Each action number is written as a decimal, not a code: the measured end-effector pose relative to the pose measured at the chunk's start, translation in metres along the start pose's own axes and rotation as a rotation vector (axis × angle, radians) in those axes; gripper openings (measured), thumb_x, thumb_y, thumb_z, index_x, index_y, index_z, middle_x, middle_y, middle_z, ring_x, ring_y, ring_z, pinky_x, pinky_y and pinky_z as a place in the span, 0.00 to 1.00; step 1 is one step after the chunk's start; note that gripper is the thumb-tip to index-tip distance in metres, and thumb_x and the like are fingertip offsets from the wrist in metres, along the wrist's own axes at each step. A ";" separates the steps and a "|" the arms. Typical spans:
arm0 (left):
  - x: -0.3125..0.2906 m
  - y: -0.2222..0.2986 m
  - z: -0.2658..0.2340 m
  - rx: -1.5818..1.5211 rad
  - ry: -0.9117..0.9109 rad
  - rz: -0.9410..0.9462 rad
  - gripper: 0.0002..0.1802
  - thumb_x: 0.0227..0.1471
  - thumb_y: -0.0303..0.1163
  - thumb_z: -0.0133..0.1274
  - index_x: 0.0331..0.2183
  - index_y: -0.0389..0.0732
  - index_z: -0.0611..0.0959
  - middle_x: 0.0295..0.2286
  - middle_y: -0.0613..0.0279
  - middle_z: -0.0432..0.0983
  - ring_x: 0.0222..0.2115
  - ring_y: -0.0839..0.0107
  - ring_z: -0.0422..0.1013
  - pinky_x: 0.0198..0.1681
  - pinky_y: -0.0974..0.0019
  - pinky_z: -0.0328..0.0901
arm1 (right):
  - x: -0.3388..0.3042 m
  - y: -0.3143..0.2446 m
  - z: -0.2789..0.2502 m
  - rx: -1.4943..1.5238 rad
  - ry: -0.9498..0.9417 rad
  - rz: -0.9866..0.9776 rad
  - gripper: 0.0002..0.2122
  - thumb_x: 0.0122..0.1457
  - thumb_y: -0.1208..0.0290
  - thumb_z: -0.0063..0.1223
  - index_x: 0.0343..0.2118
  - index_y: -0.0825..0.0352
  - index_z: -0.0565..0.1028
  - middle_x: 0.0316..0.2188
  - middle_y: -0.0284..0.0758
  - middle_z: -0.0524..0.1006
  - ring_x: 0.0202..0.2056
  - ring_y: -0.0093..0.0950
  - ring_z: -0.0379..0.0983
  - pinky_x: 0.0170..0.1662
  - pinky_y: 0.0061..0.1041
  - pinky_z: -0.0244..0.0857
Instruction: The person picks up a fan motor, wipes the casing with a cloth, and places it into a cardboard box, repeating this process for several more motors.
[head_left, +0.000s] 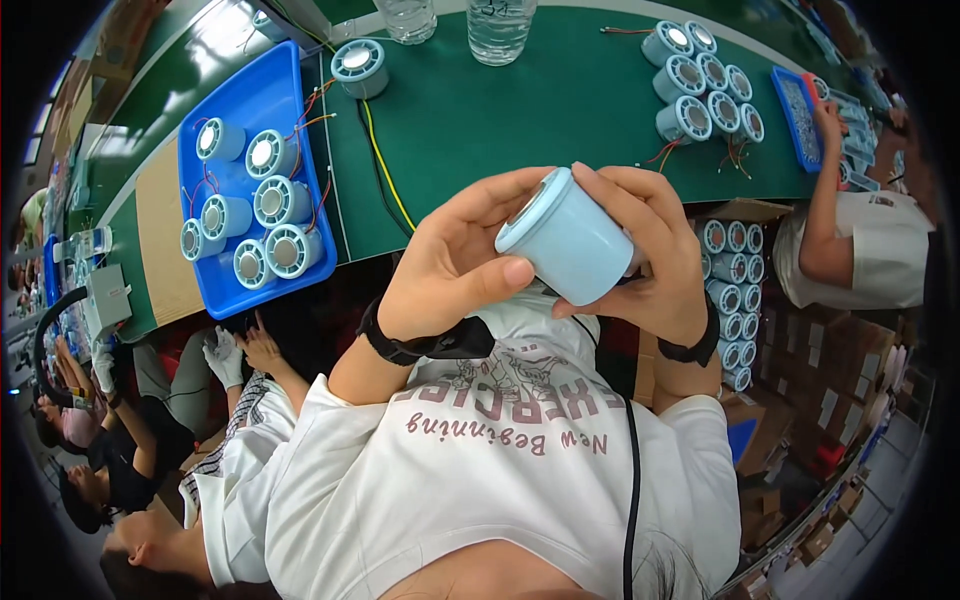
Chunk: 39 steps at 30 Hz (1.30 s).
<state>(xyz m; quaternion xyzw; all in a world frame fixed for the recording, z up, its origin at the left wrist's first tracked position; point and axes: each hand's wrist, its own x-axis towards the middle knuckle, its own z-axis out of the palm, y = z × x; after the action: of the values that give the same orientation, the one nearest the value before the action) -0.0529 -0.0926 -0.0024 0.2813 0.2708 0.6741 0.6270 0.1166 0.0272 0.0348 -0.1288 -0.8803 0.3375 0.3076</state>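
an assembly workshop: long green workbench (pixel 480 120), many matching light-blue cylinders (pixel 575 240), co-workers (pixel 865 245) nearby.

From here I see smooth, glossy plastic — the held housing (pixel 582 243), blue tray (pixel 262 95); matt cloth — white shirt (pixel 520 495).

The left hand (pixel 450 250) grips, thumb (pixel 495 277) apart from its fingers (pixel 500 190). The right hand (pixel 668 255) grips opposite, facing those fingers.

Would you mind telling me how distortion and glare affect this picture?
In the head view, fisheye distortion curves the far edge of the green table, and the corners go black; glare whitens a round disc in the blue tray; the held light-blue cylinder looks sharp, with a soft sheen.
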 end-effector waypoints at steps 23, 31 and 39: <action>0.019 -0.008 -0.048 1.783 0.468 0.168 0.41 0.36 0.24 0.64 0.56 0.43 0.69 0.40 0.49 0.67 0.39 0.53 0.65 0.45 0.57 0.63 | 0.016 0.046 0.007 0.511 0.099 0.421 0.16 0.56 0.83 0.54 0.49 0.71 0.70 0.48 0.38 0.70 0.40 0.22 0.72 0.42 0.17 0.66; 0.016 -0.009 -0.034 1.777 0.601 0.245 0.39 0.39 0.31 0.65 0.55 0.43 0.70 0.46 0.47 0.66 0.43 0.51 0.63 0.48 0.56 0.63 | 0.049 0.033 0.012 0.147 0.151 0.426 0.07 0.54 0.83 0.57 0.36 0.70 0.77 0.42 0.35 0.73 0.35 0.20 0.73 0.36 0.17 0.69; 0.022 -0.001 -0.036 1.809 0.548 0.335 0.38 0.40 0.32 0.64 0.54 0.40 0.70 0.47 0.47 0.65 0.45 0.49 0.62 0.48 0.54 0.62 | 0.134 0.011 -0.011 0.015 0.416 -0.016 0.11 0.54 0.82 0.56 0.42 0.71 0.77 0.41 0.35 0.74 0.35 0.19 0.73 0.37 0.17 0.69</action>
<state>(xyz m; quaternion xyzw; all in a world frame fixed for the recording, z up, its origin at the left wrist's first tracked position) -0.0788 -0.0710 -0.0274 0.5262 0.7821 0.3332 -0.0170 0.0197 0.0991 0.0952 -0.1862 -0.7963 0.3075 0.4864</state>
